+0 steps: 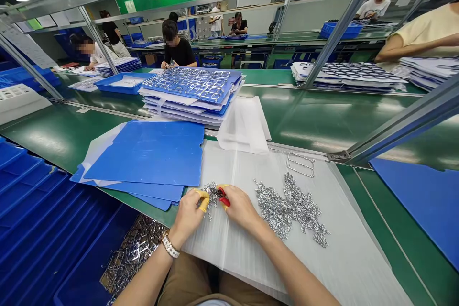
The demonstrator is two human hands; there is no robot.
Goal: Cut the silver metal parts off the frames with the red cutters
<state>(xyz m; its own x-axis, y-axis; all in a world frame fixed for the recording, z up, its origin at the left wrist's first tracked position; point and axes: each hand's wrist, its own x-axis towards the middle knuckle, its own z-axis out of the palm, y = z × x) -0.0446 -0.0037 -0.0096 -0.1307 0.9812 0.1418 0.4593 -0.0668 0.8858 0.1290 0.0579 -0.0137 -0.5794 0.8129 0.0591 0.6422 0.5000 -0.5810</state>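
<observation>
My right hand (241,205) is wrapped round a small pair of red-handled cutters (224,199), whose dark jaws point left. Just left of the jaws is my left hand (189,213), with thumb and finger pinched together. What it pinches, if anything, is too small to make out. Both hands wear yellow finger covers. Beneath and between them lies a small pile of shiny silver metal pieces (211,210). A larger heap of the same pieces (274,208) spreads over the white sheet (247,260) to the right. Behind that heap lies a silver rectangular frame (300,165).
Blue plastic sheets (150,153) lie left of my hands. A tall stack of sheets with silver frames (193,83) stands behind. A blue bin (86,258) holding metal scraps (134,248) is at lower left. A metal post (394,124) slants at right. Co-workers sit across the bench.
</observation>
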